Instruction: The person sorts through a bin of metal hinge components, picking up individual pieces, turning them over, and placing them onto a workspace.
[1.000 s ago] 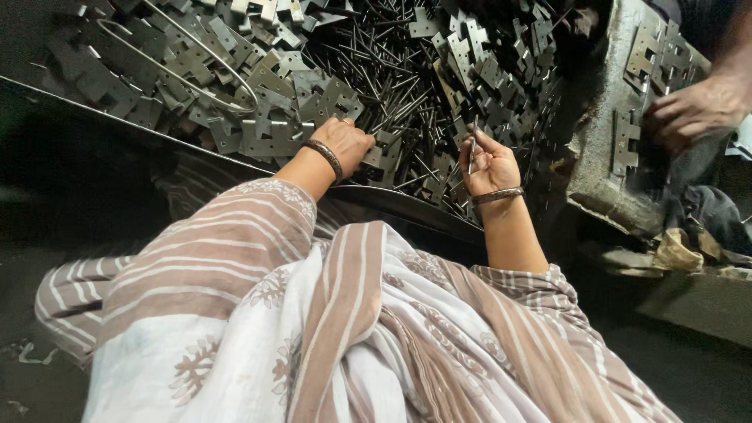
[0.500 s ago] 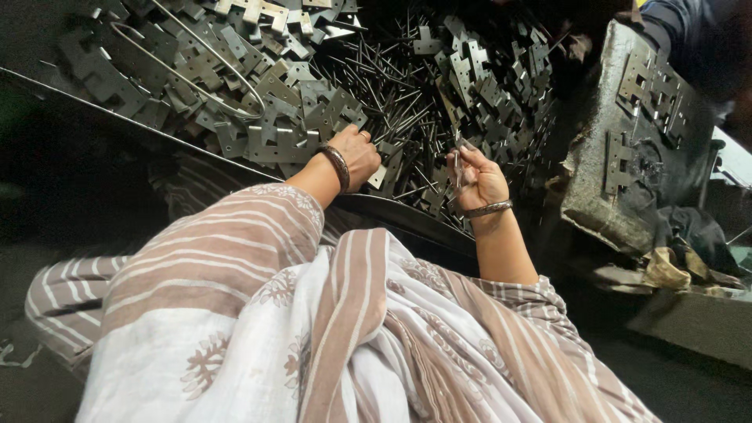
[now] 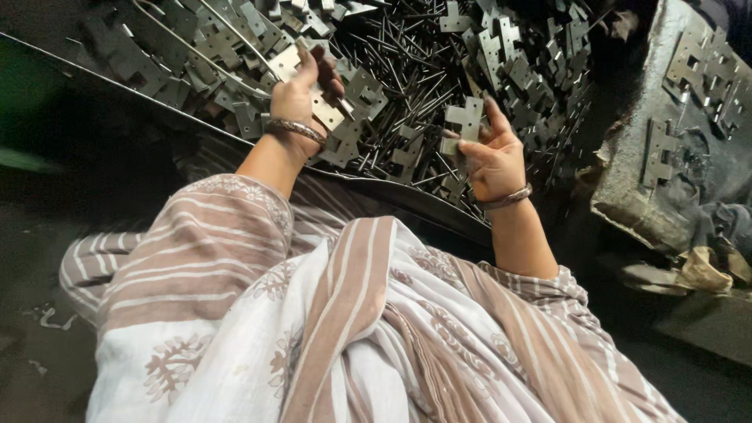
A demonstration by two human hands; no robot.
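Two hinge leaves are up: my left hand (image 3: 301, 94) grips one leaf (image 3: 313, 94), long axis slanting toward the tray's (image 3: 423, 196) near rim. My right hand (image 3: 493, 157) pinches another leaf (image 3: 464, 121) upright, just beside the pins (image 3: 399, 78).

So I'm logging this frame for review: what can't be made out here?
- Left hand: palm side hidden behind its own back; its grip on the hinge plate is partly covered.
- Right hand: the lower part of its hinge plate is hidden by fingers.
- Pile of pins: single pins too small to count.
- Block at right: cut off by the frame edge.
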